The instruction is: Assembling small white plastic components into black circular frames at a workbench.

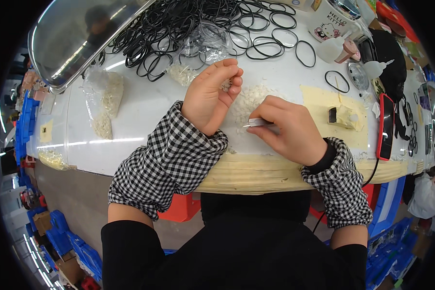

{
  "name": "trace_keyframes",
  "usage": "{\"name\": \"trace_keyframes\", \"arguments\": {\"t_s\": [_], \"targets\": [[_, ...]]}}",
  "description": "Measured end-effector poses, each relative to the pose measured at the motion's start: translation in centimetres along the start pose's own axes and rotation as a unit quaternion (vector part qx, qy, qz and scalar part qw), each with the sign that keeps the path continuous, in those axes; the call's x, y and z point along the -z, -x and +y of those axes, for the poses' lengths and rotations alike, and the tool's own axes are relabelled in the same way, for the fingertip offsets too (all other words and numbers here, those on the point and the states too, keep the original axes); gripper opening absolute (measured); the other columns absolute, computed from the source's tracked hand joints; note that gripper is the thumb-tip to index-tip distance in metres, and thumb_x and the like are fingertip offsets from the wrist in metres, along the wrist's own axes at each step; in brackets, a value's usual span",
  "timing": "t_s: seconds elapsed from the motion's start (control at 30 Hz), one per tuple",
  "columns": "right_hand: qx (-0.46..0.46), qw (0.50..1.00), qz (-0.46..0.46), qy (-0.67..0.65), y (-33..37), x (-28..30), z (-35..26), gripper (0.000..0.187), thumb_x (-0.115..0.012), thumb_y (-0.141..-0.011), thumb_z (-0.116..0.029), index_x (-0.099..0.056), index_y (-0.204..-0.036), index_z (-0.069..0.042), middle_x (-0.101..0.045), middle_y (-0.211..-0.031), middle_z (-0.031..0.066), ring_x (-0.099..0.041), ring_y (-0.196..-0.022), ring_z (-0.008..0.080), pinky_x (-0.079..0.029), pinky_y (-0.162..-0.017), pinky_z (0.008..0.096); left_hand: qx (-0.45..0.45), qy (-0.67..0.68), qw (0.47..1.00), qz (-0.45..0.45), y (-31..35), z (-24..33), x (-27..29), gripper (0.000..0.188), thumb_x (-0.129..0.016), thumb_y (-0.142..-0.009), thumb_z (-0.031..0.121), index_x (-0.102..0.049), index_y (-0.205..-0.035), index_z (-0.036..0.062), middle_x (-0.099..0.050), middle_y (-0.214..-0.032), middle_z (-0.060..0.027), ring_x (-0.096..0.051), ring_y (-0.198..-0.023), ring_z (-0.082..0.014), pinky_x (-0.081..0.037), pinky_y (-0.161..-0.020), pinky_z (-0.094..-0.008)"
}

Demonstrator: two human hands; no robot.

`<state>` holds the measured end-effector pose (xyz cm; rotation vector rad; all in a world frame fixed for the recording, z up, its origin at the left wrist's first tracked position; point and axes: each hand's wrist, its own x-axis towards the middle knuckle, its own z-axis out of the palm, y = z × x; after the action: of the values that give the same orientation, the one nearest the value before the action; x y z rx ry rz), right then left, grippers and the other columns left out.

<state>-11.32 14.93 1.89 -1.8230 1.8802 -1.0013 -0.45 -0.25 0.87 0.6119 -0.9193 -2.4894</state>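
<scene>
My left hand (211, 94) is raised over the white table with its fingers curled inward. A few pale bits show between its fingertips and palm, but whether they lie in the hand or behind it I cannot tell. Between thumb and fingers, my right hand (292, 129) pinches a small flat silver metal tool (257, 123) with a thin tip pointing left. That tip is low over the near side of a loose heap of small off-white pieces (250, 99). The heap spreads on the table between both hands.
Black rubber rings (166, 31) are heaped at the back beside a shiny metal tray (82, 36). Clear bags of pale pieces (110, 96) stand left. At right are a yellow sheet (319, 99), a taped block (345, 117) and a red-edged phone (385, 126) with a cable.
</scene>
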Motion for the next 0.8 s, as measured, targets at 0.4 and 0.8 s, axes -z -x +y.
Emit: {"name": "trace_keyframes", "arguments": {"t_s": [0.4, 0.8], "targets": [[-0.042, 0.992, 0.117, 0.006, -0.4, -0.1, 0.4, 0.013, -0.064, -0.079, -0.01, -0.055, -0.084, -0.002, -0.053, -0.077, 0.0081, -0.054, -0.061, 0.0225, -0.042, -0.051, 0.0313, 0.044, -0.042, 0.998, -0.003, 0.4, 0.1, -0.7, 0.021, -0.053, -0.09, 0.013, -0.053, -0.105, -0.0012, -0.053, -0.086, -0.0024, -0.049, -0.075, -0.0095, -0.041, -0.065, -0.0201], [-0.039, 0.968, 0.231, -0.096, -0.8, 0.5, 0.0, 0.013, -0.064, -0.08, -0.006, -0.055, -0.085, 0.0, -0.051, -0.073, 0.0052, -0.044, -0.057, 0.011, -0.034, -0.046, 0.0218, 0.09, -0.089, 0.977, -0.17, 1.3, -0.9, -1.1, 0.016, -0.053, -0.092, 0.018, -0.056, -0.098, 0.0038, -0.053, -0.08, 0.0022, -0.045, -0.069, -0.0046, -0.038, -0.062, -0.0166]]}}
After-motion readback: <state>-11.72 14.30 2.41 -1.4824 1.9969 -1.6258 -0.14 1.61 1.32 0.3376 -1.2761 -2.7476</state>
